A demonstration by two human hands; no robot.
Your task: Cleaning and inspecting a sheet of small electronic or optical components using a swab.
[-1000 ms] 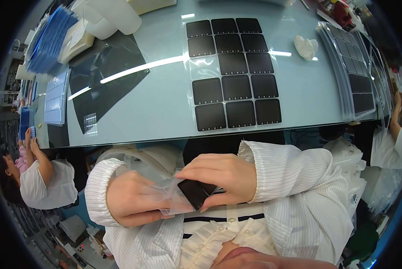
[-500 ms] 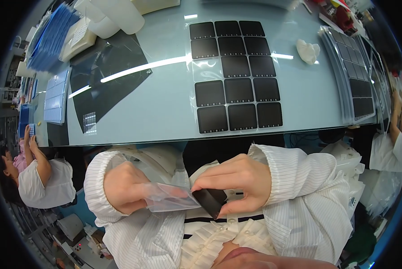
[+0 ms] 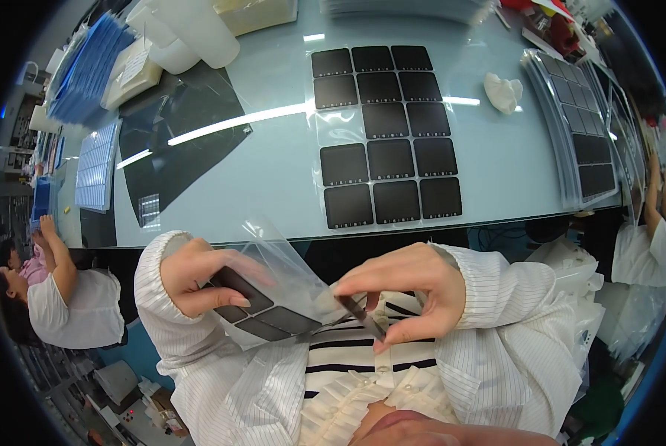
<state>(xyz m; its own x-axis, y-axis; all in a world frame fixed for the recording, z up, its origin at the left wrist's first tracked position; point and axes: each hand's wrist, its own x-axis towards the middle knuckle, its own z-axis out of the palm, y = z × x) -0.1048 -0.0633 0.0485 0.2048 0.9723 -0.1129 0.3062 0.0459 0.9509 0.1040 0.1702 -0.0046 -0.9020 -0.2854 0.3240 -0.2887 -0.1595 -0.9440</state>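
We take the panel grid (image 3: 390,160) on the counter (image 3: 273,186) as our reference: black rectangular panels in three columns and five rows, with one place in the left column showing only clear film.

We find both hands at work on the near side of the grid, past the counter's edge and in front of the striped top. The left hand (image 3: 203,279), nearside and left of the grid, is closed around a clear plastic sheet (image 3: 285,256) carrying several black panels (image 3: 281,323); its thumb lies across the panels, and the sheet is tilted. The right hand (image 3: 415,286), directly nearside of the grid, is part curled, pinching a thin dark piece (image 3: 363,318) almost edge-on between thumb and fingers. We cannot tell whether that piece touches the clear sheet.

Right of the grid we note a crumpled white tissue (image 3: 503,92) and, farther right, a stack of panel sheets (image 3: 574,126). Left of the grid lies a large dark film (image 3: 184,149); farther left, a blue-and-white gridded stack (image 3: 95,167). White plastic containers (image 3: 210,33) stand beyond the grid to its left.
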